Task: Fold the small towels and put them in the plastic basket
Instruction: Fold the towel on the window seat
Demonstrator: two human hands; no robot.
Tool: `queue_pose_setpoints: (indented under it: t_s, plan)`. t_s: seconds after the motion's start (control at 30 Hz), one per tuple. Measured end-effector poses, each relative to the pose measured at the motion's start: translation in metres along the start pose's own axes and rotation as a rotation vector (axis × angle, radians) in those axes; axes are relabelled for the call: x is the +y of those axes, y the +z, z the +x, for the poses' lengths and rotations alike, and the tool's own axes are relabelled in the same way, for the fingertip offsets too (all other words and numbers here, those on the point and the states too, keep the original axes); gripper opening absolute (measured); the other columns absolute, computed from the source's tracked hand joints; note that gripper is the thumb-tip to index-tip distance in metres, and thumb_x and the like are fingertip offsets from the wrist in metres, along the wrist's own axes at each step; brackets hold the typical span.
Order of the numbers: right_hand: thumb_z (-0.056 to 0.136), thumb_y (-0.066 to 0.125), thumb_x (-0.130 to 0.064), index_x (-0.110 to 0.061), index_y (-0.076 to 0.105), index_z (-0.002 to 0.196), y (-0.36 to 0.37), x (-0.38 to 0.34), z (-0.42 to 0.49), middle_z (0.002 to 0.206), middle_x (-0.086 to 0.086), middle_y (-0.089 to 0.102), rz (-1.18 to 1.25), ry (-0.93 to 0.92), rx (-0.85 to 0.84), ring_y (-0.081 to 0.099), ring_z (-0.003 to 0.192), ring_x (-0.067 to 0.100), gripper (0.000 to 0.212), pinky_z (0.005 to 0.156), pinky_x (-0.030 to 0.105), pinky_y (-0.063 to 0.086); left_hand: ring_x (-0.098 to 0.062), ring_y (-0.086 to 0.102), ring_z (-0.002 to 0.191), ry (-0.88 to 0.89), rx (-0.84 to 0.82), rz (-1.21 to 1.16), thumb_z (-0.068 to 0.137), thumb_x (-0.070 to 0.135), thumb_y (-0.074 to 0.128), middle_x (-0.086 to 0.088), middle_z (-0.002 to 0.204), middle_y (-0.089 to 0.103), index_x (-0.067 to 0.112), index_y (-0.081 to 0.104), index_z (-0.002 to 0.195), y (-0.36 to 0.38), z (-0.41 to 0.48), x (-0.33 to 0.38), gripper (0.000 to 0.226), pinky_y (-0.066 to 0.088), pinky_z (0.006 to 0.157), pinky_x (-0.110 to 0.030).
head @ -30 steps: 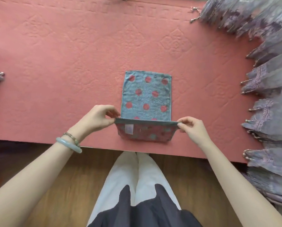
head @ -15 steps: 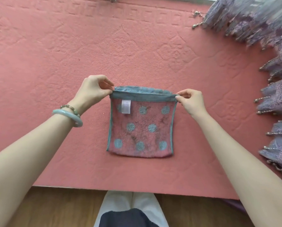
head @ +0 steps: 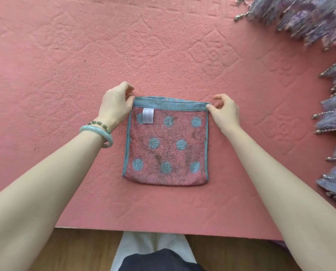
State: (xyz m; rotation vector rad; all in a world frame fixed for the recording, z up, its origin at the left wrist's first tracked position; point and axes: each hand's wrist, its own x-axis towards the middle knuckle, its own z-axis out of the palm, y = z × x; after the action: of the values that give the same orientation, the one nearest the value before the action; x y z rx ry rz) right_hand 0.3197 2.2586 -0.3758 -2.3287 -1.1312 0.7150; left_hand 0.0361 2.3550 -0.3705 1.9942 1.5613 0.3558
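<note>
Our left hand (head: 116,102), a pale green bangle (head: 96,132) on its wrist, sets its thumb at the far left corner of the towel (head: 167,149), fingers curled above; we cannot tell if it pinches. The towel lies folded on the pink mat (head: 65,75), dotted pink side up. Our right hand (head: 224,111) is relaxed, only its thumb touching the far right corner. Purple fringed fabric (head: 335,118) lies along the mat's right side
</note>
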Motion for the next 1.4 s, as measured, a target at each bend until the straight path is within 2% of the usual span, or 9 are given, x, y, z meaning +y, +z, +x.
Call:
queue_pose_setpoints:
  t_s: [0.1,0.23,0.33,0.47,0.7,0.8,0.93,1.13,1.4]
  plan:
    - [0.077,0.072,-0.018,-0.013,0.063,0.109,-0.01,0.01,-0.027,0.094,0.004,0.06,0.011,-0.161,-0.026,0.053,0.085,0.014,0.033,0.085,0.026,0.042,-0.033,0.059,0.103,0.25,-0.011,0.096,0.085,0.014,0.064,-0.014,0.109,0.066,0.004,0.061,0.11,-0.004,-0.026,0.0,0.026,0.042,0.093,-0.04]
    - [0.075,0.071,-0.011,-0.009,0.067,0.098,-0.027,0.043,-0.089,0.096,0.009,0.062,-0.123,-0.451,-0.156,0.057,0.091,0.027,0.023,0.087,0.024,0.037,-0.028,0.061,0.088,0.556,-0.207,0.208,0.082,0.05,0.057,-0.011,0.096,0.067,0.006,0.065,0.098,-0.018,-0.084,-0.014,0.048,0.046,0.079,-0.04]
    - [0.074,0.074,-0.012,-0.01,0.066,0.098,-0.031,0.065,-0.131,0.096,0.007,0.059,-0.218,-0.563,-0.264,0.056,0.091,0.028,0.026,0.087,0.028,0.041,-0.027,0.061,0.079,0.695,-0.281,0.295,0.081,0.06,0.053,-0.008,0.091,0.065,0.008,0.067,0.094,-0.021,-0.122,-0.034,0.055,0.043,0.073,-0.035]
    - [0.071,0.078,-0.018,-0.006,0.066,0.1,-0.026,0.076,-0.16,0.105,0.013,0.06,-0.33,-0.747,-0.347,0.057,0.095,0.03,0.034,0.083,0.038,0.05,-0.026,0.058,0.078,0.791,-0.312,0.348,0.082,0.058,0.053,-0.006,0.091,0.063,0.008,0.065,0.094,-0.019,-0.152,-0.051,0.053,0.038,0.075,-0.032]
    - [0.069,0.08,-0.017,-0.004,0.064,0.102,-0.018,0.083,-0.161,0.109,0.018,0.06,-0.412,-0.856,-0.36,0.057,0.1,0.035,0.04,0.082,0.043,0.052,-0.029,0.062,0.083,0.831,-0.277,0.383,0.09,0.04,0.05,-0.006,0.095,0.066,0.009,0.065,0.094,-0.007,-0.171,-0.056,0.035,0.042,0.081,-0.036]
    - [0.067,0.081,-0.015,-0.004,0.065,0.101,-0.015,0.088,-0.159,0.107,0.017,0.061,-0.421,-0.851,-0.361,0.058,0.099,0.035,0.04,0.079,0.044,0.053,-0.028,0.062,0.083,0.819,-0.242,0.372,0.097,0.033,0.04,-0.005,0.093,0.068,0.009,0.067,0.093,-0.003,-0.173,-0.056,0.037,0.041,0.082,-0.035]
    - [0.068,0.081,-0.011,-0.004,0.067,0.099,-0.013,0.095,-0.161,0.106,0.017,0.063,-0.409,-0.84,-0.312,0.06,0.096,0.034,0.035,0.078,0.042,0.054,-0.03,0.064,0.082,0.793,-0.185,0.347,0.099,0.027,0.039,-0.006,0.093,0.07,0.007,0.07,0.092,-0.002,-0.178,-0.06,0.037,0.041,0.08,-0.035]
    - [0.084,0.061,-0.01,-0.006,0.07,0.097,-0.008,0.101,-0.162,0.104,0.012,0.068,-0.37,-0.883,-0.176,0.058,0.092,0.03,0.017,0.076,0.039,0.053,-0.029,0.063,0.083,0.781,-0.135,0.345,0.093,0.016,0.048,-0.005,0.095,0.071,0.008,0.072,0.095,0.001,-0.182,-0.068,0.025,0.042,0.078,-0.036]
    - [0.087,0.056,-0.011,-0.003,0.071,0.097,-0.018,0.1,-0.168,0.102,0.008,0.071,-0.363,-0.96,-0.102,0.062,0.087,0.028,0.02,0.072,0.038,0.052,-0.027,0.065,0.08,0.751,-0.087,0.338,0.093,0.022,0.054,-0.002,0.089,0.071,0.009,0.072,0.089,-0.009,-0.189,-0.064,0.023,0.045,0.075,-0.036]
